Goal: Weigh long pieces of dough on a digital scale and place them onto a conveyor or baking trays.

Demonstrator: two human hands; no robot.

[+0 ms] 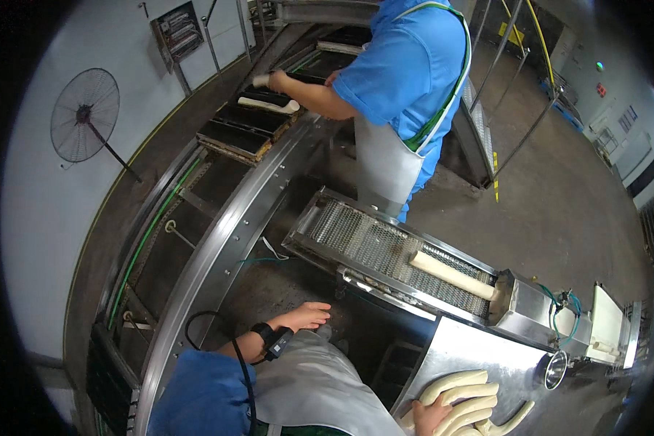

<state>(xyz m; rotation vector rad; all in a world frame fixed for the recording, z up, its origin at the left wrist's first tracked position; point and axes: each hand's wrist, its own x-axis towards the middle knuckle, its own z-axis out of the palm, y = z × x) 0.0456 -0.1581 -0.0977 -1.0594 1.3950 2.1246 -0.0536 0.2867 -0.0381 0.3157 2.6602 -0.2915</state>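
Long pale strips of dough lie side by side on a metal table at my lower right. My right hand is closed over the near ends of these strips; part of it is cut off by the lower edge. Ahead of my apron, my left hand hangs in the air with its fingers stretched out and nothing in them. A black band and a small device sit on that wrist. One thick dough roll rests on the mesh conveyor, its right end at a metal housing.
A curved line with a steel rail carries dark trays on my left. Across from me, a co-worker in blue handles dough there; another strip lies on a tray. A metal bowl stands beyond the table. A fan is at the wall.
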